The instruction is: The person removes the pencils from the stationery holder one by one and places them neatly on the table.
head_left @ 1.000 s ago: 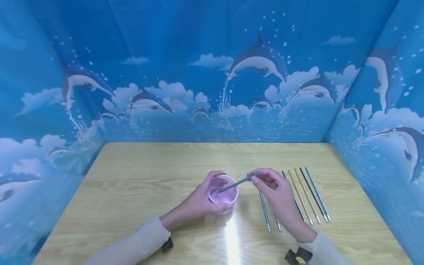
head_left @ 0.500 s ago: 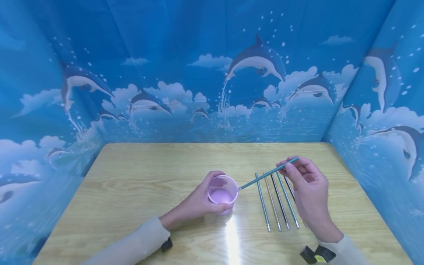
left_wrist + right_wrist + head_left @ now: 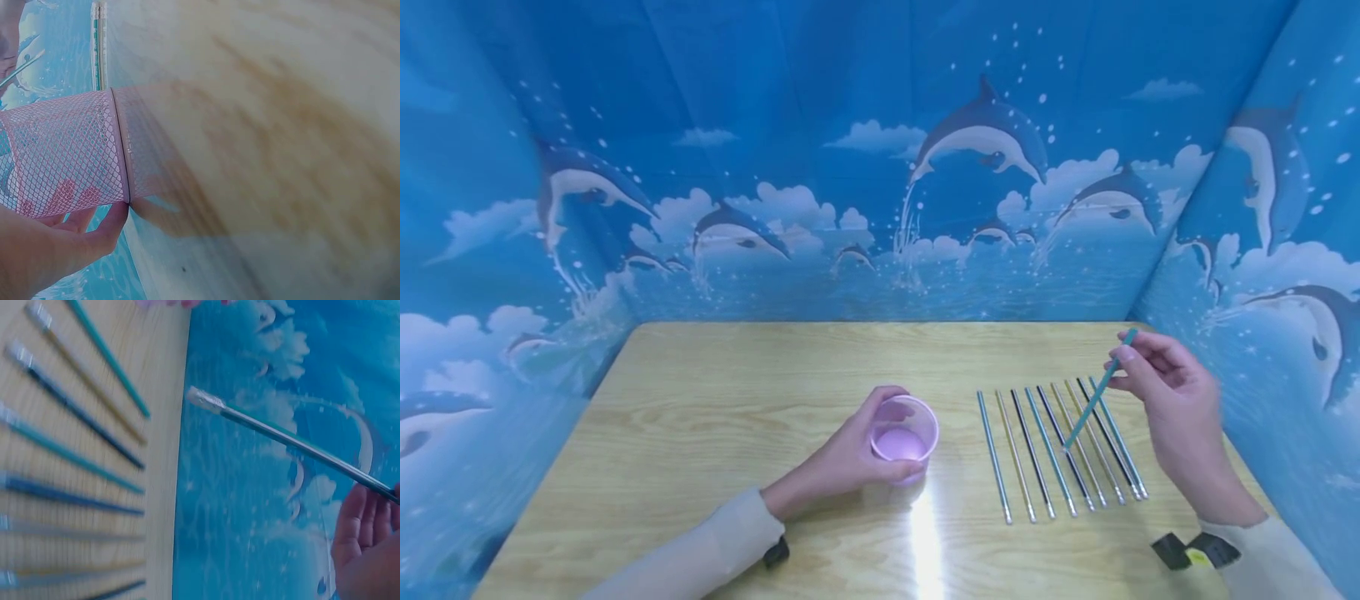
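My left hand holds a pink mesh pencil cup that stands on the table, fingers and thumb around its side. The cup's inside is visible from above with no pencil in it; the left wrist view shows the mesh wall and the hand beside its base. My right hand pinches a green pencil near its upper end, over the right side of the table. Its eraser end points down and left, above a row of several pencils.
The pencils lie side by side, roughly parallel, erasers toward me, in green, gold and dark colours. The light wood table extends left of the cup. A blue dolphin-print curtain surrounds the back and sides.
My right hand has drawn the green pencil out of the cup and carried it right, across the row, turning it steeper. The left hand and cup have stayed in place.
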Motion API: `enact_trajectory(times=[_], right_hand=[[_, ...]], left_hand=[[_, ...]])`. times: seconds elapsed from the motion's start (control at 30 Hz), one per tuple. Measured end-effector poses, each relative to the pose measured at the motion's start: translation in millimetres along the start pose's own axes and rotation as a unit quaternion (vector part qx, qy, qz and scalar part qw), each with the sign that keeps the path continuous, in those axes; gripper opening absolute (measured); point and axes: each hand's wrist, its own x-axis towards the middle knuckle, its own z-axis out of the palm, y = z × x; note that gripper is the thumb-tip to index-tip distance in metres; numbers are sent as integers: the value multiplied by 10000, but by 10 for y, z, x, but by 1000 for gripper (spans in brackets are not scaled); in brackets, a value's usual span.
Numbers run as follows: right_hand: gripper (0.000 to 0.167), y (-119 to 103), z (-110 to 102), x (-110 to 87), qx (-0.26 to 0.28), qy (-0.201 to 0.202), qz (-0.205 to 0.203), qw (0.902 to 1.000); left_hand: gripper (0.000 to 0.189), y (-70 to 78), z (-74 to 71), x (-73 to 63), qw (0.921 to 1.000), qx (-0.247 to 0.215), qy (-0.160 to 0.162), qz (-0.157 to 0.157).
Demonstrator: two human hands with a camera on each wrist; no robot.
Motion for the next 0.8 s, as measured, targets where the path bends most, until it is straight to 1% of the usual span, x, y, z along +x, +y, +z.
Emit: enact_trajectory(times=[0.07, 0.13, 0.17, 0.23, 0.3, 0.37, 0.43, 0.5, 0.7, 0.8], right_hand=[[19, 42, -144, 95, -561, -214, 213, 9980], [18, 104, -278, 177, -1297, -387, 454, 9898], [18, 138, -342, 212, -1677, -457, 605, 9829], [20, 211, -465, 264, -2329, -602, 945, 9660], [30, 286, -574, 303, -2822, -741, 1175, 9492], [42, 360, -671, 341, -3123, -872, 1334, 9365], [52, 425, -749, 379, -3473, -1027, 1372, 9219], [56, 478, -813, 418, -3777, -1208, 1428, 9069], [55, 599, -910, 505, -4404, -1710, 1747, 8639], [50, 646, -913, 549, -4656, -1933, 1705, 8466]], left_hand=[[95, -3, -8, -2, 10000, 9, 4, -21], [95, -8, -13, -6, 10000, 0, 3, -17], [95, -10, -14, -7, 10000, -1, 1, -14], [95, -14, -13, -5, 10000, -4, -7, -11], [95, -17, -11, -1, 10000, -12, -19, -1], [94, -17, -10, 4, 10000, -28, -44, 27], [94, -17, -11, 6, 10000, -52, -61, 59], [93, -19, -15, 4, 9999, -73, -73, 68], [94, -24, -28, -3, 9999, -52, -80, 75], [94, -17, -28, -4, 9999, -58, -80, 72]])
